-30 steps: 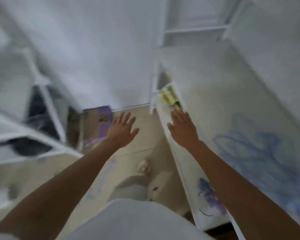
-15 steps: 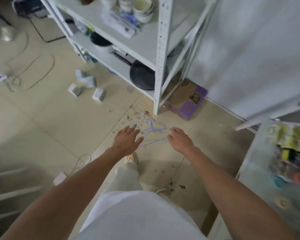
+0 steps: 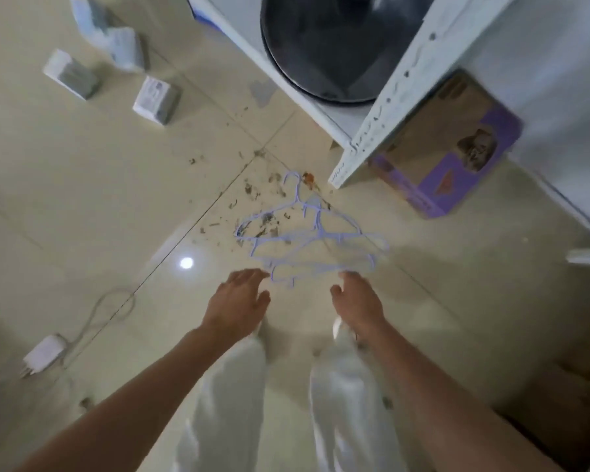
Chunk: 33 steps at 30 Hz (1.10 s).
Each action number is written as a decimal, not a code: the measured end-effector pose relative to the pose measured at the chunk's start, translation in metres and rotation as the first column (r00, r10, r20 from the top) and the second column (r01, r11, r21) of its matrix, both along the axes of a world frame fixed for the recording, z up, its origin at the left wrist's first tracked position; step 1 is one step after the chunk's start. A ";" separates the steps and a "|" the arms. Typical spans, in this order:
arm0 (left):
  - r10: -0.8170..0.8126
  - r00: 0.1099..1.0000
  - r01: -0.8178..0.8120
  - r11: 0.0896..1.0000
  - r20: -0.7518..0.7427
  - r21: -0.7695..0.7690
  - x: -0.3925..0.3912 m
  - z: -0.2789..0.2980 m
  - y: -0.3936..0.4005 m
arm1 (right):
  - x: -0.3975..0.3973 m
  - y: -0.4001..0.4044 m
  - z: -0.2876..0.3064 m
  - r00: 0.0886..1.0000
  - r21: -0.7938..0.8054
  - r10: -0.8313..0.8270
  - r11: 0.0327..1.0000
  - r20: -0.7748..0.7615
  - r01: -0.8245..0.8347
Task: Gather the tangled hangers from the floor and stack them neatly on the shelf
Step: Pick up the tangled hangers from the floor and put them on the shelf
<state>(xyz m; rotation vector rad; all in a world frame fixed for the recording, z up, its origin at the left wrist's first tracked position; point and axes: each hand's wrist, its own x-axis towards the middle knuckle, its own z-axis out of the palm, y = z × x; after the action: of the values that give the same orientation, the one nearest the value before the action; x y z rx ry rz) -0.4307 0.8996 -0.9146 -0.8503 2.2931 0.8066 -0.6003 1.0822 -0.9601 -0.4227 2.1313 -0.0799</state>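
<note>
**Q:** Where are your hands rn?

**Me:** Both out in front of me, reaching down toward the floor. My left hand [image 3: 238, 303] is palm-down, fingers spread loose, nothing in it. My right hand [image 3: 356, 301] is the same: open wide, empty, thumb pointing in toward the left one. Between and below them are my legs in white trousers [image 3: 341, 413].

**Q:** And the hangers?

**Me:** Just beyond my fingertips. A tangle of thin lilac hangers [image 3: 307, 245] lies flat on the cream tile floor [image 3: 82, 185], several overlapped, one hook pointing away from me. The nearest wire is close to both hands; can't tell if any finger is touching it. Bits of dark debris [image 3: 252, 199] lie scattered under and around the far side of the pile.

**Q:** What's further out?

**Me:** Past the hangers, the corner post of a white metal shelf [image 3: 394, 97], w/ a dark pan [image 3: 334, 52] on its low tier. A brown-and-purple cardboard box [image 3: 457, 144] sits beside the post. Off left: small white boxes [image 3: 155, 100] and a white charger w/ cable [image 3: 45, 352].

**Q:** So which step is this?

**Me:** The very start, I'd say: reaching in, nothing gathered yet. Next move prob needs both hands closing on the pile's near edge, lifting slowly so the hooks don't snag, then untangling before stacking on the shelf.
</note>
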 end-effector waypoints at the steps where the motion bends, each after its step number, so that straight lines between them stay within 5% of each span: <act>1: -0.040 0.999 0.040 0.999 0.005 -0.004 -0.011 -0.036 -0.006 | -0.011 -0.007 -0.034 0.999 0.008 0.039 0.999 -0.001 -0.039; 4: -0.102 0.994 0.102 0.995 0.046 -0.001 -0.040 -0.136 -0.018 | -0.039 -0.028 -0.125 0.996 0.009 0.078 0.997 -0.045 -0.077; 10: 0.149 0.985 -0.152 0.988 0.090 0.037 -0.081 -0.301 -0.035 | -0.102 -0.074 -0.275 0.938 -0.040 0.207 0.973 -0.278 -0.227; 17: 0.235 0.953 -0.267 0.949 0.193 0.165 -0.095 -0.405 -0.006 | -0.134 -0.100 -0.370 0.852 -0.047 0.345 0.918 -0.393 -0.393; 19: 0.479 0.858 -0.513 0.793 0.184 0.329 -0.095 -0.414 0.003 | -0.132 -0.097 -0.378 0.875 -0.087 0.372 0.905 -0.310 -0.416; 21: 0.723 0.636 -0.742 0.477 0.270 0.471 -0.098 -0.412 0.007 | -0.123 -0.088 -0.375 0.918 -0.161 0.316 0.919 -0.239 -0.359; 26: 0.856 0.260 -0.761 -0.104 0.447 0.641 -0.106 -0.370 0.013 | -0.067 -0.065 -0.326 0.973 -0.406 0.194 0.885 -0.129 -0.230; 29: 0.906 0.120 -0.756 -0.182 0.407 0.629 -0.106 -0.337 0.020 | -0.028 -0.057 -0.295 0.952 -0.499 0.296 0.816 -0.072 -0.292; 33: 0.971 0.011 -0.769 -0.145 0.240 0.623 -0.086 -0.305 0.010 | -0.027 -0.058 -0.304 0.943 -0.364 0.003 0.922 -0.334 -0.132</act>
<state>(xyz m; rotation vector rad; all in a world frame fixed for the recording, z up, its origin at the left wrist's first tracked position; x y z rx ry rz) -0.5167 0.9091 -1.2195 -2.1274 0.8925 2.3110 -0.6274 1.0241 -1.2641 -0.7871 2.4303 -0.4182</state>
